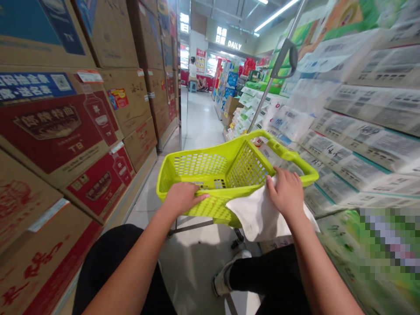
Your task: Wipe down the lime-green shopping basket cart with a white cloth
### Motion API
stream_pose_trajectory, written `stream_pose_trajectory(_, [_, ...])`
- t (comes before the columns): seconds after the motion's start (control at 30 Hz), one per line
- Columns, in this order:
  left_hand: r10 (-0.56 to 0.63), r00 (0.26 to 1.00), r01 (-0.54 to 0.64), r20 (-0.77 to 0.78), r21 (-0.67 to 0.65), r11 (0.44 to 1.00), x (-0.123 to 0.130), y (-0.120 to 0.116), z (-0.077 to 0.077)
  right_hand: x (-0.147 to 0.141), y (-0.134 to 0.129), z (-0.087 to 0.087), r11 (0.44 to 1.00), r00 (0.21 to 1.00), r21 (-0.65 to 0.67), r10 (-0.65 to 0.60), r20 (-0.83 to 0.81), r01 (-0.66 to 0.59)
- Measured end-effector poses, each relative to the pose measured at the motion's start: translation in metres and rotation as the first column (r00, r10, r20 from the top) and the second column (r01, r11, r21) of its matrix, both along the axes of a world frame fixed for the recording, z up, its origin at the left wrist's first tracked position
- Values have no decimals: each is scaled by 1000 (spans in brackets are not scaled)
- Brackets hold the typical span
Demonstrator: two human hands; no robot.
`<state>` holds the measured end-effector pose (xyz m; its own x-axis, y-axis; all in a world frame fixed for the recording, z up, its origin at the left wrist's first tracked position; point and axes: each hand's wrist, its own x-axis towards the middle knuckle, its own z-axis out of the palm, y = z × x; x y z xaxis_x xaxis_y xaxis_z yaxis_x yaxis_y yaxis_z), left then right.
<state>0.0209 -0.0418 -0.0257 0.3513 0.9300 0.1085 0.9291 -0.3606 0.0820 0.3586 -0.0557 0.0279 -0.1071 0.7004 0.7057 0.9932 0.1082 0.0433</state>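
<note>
both forearms are reached up from the lower edge of the frame, the left one slanted to the right and the right one slanted to the left, with the backs of both hands turned upward. the left hand (184, 197) is laid over the near rim at the centre of the frame, its thumb stretched along the outer wall; its fingertips are partly hidden, and whether the rim is gripped cannot be told. by the right hand (288, 192), right of centre, a white cloth (254, 214) is held against the basket, the fingers bent over it near the handle (277, 146).

the yellow-green basket (215, 206) is seen across the middle of the frame, carried on a dark metal frame (197, 225). its plastic walls are pierced by rows of small openings, and the handle is curved around its right end. the cloth is draped down the near side in soft folds, its lower edge hung loose below the right hand. the left of the frame is filled by stacked cardboard boxes (131, 100), the right by wrapped packs (370, 144).
</note>
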Motion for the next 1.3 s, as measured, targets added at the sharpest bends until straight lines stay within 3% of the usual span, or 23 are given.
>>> stream_pose_trajectory(0.1, [-38, 999, 38, -18, -1, 999, 6, -3, -1, 14, 14, -17, 999, 995, 3, -40, 88, 39])
stream_pose_trajectory(0.2, [-46, 999, 46, -19, 15, 999, 14, -6, -2, 20, 26, -28, 997, 996, 28, -73, 52, 71])
stream_pose_trajectory(0.3, [-47, 999, 47, -12, 18, 999, 16, -6, -1, 20, 32, -29, 996, 996, 23, -81, -23, 82])
stream_pose_trajectory(0.4, [-45, 999, 45, 3, 12, 999, 15, -4, -1, 13, 36, -12, 998, 992, 33, -52, -115, 57])
stream_pose_trajectory(0.5, [-37, 999, 37, 7, 8, 999, 16, -5, -1, -1, 51, 23, 996, 980, 78, -31, -197, 48])
stream_pose_trajectory(0.57, [-38, 999, 38, 5, 12, 999, 19, -6, -1, -10, 72, 49, 989, 969, 99, -86, -232, 111])
stream_pose_trajectory(0.67, [-38, 999, 38, 6, 15, 999, 22, -9, -1, -17, 107, 71, 973, 952, -3, -226, -204, 230])
stream_pose_trajectory(0.73, [-36, 999, 36, 7, 11, 999, 22, -9, -1, -19, 119, 69, 958, 952, -110, -277, -127, 264])
stream_pose_trajectory(0.83, [-36, 999, 36, 8, 8, 999, 22, -9, -1, -27, 106, 49, 971, 980, -135, -199, 11, 199])
stream_pose_trajectory(0.9, [-34, 999, 34, 10, 6, 999, 22, -8, -1, -38, 80, 32, 987, 993, -146, -51, 104, 66])
stream_pose_trajectory(1.0, [-23, 1000, 23, 7, 0, 1000, 22, -8, -2, -49, 41, 14, 953, 972, -293, 135, 194, -75])
stream_pose_trajectory(1.07, [-36, 999, 36, 9, -5, 999, 20, -8, -2, -44, 27, 8, 938, 967, -343, 135, 215, -55])
stream_pose_trajectory(1.23, [-61, 998, 62, 32, -35, 997, 9, -7, 1, -8, 26, 7, 987, 969, -163, 31, 246, 9])
stream_pose_trajectory(1.3, [-15, 1000, 15, 7, -43, 999, 7, -6, 1, -7, 23, 5, 983, 965, -181, 25, 259, 23])
